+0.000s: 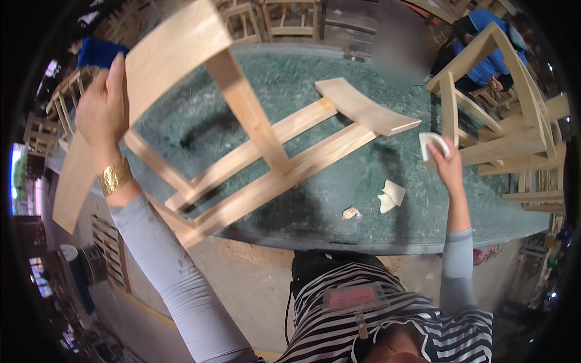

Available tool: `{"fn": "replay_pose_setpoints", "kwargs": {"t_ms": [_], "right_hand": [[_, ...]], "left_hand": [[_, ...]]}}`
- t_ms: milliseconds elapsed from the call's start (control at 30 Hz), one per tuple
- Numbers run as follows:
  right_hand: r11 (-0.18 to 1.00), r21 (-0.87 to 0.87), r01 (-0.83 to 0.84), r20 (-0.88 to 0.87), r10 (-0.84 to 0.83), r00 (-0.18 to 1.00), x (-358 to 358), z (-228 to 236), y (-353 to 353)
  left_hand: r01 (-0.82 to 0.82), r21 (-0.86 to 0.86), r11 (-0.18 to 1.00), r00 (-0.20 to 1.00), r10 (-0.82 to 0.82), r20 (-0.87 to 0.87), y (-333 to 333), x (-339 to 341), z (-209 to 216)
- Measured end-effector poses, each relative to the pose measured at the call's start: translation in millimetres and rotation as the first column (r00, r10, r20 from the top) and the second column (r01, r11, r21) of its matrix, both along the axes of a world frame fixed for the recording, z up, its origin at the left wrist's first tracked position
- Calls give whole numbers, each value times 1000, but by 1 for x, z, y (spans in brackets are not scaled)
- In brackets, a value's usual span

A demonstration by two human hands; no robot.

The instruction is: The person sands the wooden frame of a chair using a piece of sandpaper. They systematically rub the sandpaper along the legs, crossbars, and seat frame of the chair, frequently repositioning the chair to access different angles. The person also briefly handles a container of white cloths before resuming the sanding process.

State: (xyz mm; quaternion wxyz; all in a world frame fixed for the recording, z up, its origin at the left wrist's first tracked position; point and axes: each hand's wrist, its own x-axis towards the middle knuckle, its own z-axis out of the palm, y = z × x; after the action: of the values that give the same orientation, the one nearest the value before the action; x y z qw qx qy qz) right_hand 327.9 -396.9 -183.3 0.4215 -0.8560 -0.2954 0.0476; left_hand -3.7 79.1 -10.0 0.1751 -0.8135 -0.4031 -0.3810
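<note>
A pale wooden chair frame [248,118] rests tilted on a green worktable [290,221]. My left hand [104,112] is closed around the edge of its wide curved board [175,57] at the left, raised off the tabletop. The frame's other end, with a shorter curved slat [366,109], reaches toward the middle of the table. Apart from the frame, to the right, my right hand [446,166] is closed on a folded off-white piece of sandpaper [425,150], held above the table. Part of the left hand's fingers is hidden behind the board.
Cream-coloured folded scraps [392,195] and a small crumpled bit [350,212] lie on the table near me. More wooden frames [505,139] stand at the right, beside a person in blue [484,57]. Further chair frames [290,21] are behind the table.
</note>
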Motion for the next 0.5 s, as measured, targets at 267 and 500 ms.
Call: {"fn": "replay_pose_setpoints", "kwargs": {"t_ms": [267, 500], "right_hand": [[854, -492, -169, 224, 311, 924, 6, 0, 129], [347, -933, -93, 144, 599, 788, 8, -66, 197]], "left_hand": [[30, 121, 992, 960, 5, -280, -15, -1, 4], [221, 472, 853, 972, -151, -183, -11, -1, -5]]}}
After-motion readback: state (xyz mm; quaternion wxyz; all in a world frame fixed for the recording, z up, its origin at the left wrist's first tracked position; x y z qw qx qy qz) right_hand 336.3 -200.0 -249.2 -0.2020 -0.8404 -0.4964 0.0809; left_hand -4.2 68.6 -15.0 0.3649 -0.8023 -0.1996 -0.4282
